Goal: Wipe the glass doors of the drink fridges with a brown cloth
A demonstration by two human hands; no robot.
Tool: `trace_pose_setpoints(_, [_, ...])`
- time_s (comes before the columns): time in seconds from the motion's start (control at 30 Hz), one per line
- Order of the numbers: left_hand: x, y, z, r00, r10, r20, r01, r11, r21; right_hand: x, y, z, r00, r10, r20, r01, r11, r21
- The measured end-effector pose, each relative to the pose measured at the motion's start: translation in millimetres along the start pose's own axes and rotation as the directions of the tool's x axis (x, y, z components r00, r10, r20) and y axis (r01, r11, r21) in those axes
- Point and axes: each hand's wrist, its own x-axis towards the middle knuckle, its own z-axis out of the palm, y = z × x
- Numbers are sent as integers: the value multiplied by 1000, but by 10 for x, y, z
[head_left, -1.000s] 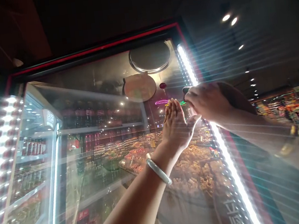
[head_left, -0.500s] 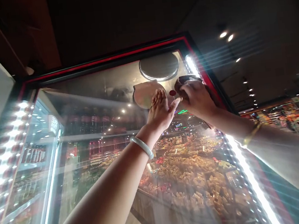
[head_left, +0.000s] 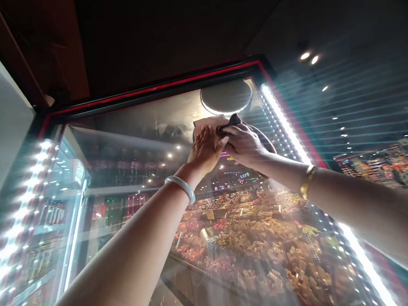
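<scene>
My left hand (head_left: pixel 204 148) lies against the upper part of a glass door (head_left: pixel 132 147), fingers stretched out and thumb pointing right. Above its fingertips shows a pale tan patch (head_left: pixel 209 122); whether it is on the glass or a reflection, I cannot tell. My right hand (head_left: pixel 244 142) presses a bunched dark brown cloth (head_left: pixel 236 119) to the glass, fingers bent over it. The cloth also shows beside and below that hand. The two hands nearly touch at the left thumb. A pale bangle circles my left wrist and a gold one my right.
Bright light strips run down the left (head_left: pixel 28 204) and right (head_left: pixel 357 248) sides of the door. A dark frame with a red line (head_left: pixel 158 85) borders the top. Reflected produce (head_left: pixel 260 245) and a round lamp (head_left: pixel 226 96) appear in the glass. Store shelves (head_left: pixel 392 174) stand at right.
My right hand has slid left with the cloth, closing in on my left hand. My left hand has shifted slightly left and down. The camera view has moved a little.
</scene>
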Motion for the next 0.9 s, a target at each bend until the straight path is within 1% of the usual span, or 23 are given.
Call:
trace_pose_setpoints(0.03, [-36,-9,14,1000,21,10,-21,1000,1,-93,38,-50,1000,-25,13,25,1000,4])
trace_pose_setpoints(0.07, [-64,-8,25,999,36,16,-36,999,5,-149,99,-99,1000,-21,11,21,1000,0])
trace_pose_setpoints(0.1, [-82,0,33,999,42,20,-42,999,13,-156,168,-133,1000,12,-7,-12,1000,-10])
trace_pose_setpoints(0.13, [-87,13,38,999,37,20,-38,999,23,-113,228,-144,997,67,-37,-68,997,-23])
trace_pose_setpoints(0.2, [-66,39,41,1000,18,13,-19,999,40,92,262,-80,976,188,-108,-193,980,-45])
trace_pose_setpoints(0.27, [-41,45,40,1000,12,-6,-12,999,38,332,148,60,966,227,-122,-234,971,-48])
trace_pose_setpoints(0.33, [-62,23,41,999,24,-49,-23,999,23,452,-54,188,976,198,-90,-202,978,-43])
trace_pose_setpoints(0.37, [-99,3,44,997,38,-68,-36,999,21,440,-151,220,983,173,-68,-176,984,-37])
trace_pose_setpoints(0.43, [-220,-41,55,994,85,-75,-82,996,41,289,-266,203,991,130,-29,-131,991,-22])
trace_pose_setpoints(0.5, [-359,-78,64,991,128,-40,-125,990,72,82,-256,116,997,77,11,-77,997,-18])
trace_pose_setpoints(0.57, [-453,-108,58,993,114,-10,-113,991,76,-26,-188,49,999,47,2,-47,998,-35])
trace_pose_setpoints(0.6, [-472,-126,46,996,88,-10,-87,994,71,-14,-172,51,997,71,-31,-72,996,-49])
trace_pose_setpoints(0.63, [-472,-149,28,998,52,-21,-50,996,68,42,-187,80,989,126,-79,-131,990,-60])
trace_pose_setpoints(0.7, [-449,-219,-21,997,-28,-68,32,997,70,223,-331,201,953,261,-153,-271,961,-52])
trace_pose_setpoints(0.73, [-443,-265,-50,994,-56,-94,63,995,72,308,-450,271,943,296,-153,-306,951,-40])
trace_pose_setpoints(0.77, [-450,-317,-77,991,-72,-113,80,994,73,366,-580,332,946,296,-133,-303,953,-29])
trace_pose_setpoints(0.8, [-476,-372,-103,990,-74,-120,84,994,72,382,-701,373,960,263,-99,-266,964,-20])
trace_pose_setpoints(0.87, [-575,-476,-142,993,-59,-106,67,995,70,285,-853,379,991,129,-20,-130,992,-9])
trace_pose_setpoints(0.9, [-637,-519,-153,994,-50,-93,57,996,71,193,-865,348,998,59,7,-59,998,-8])
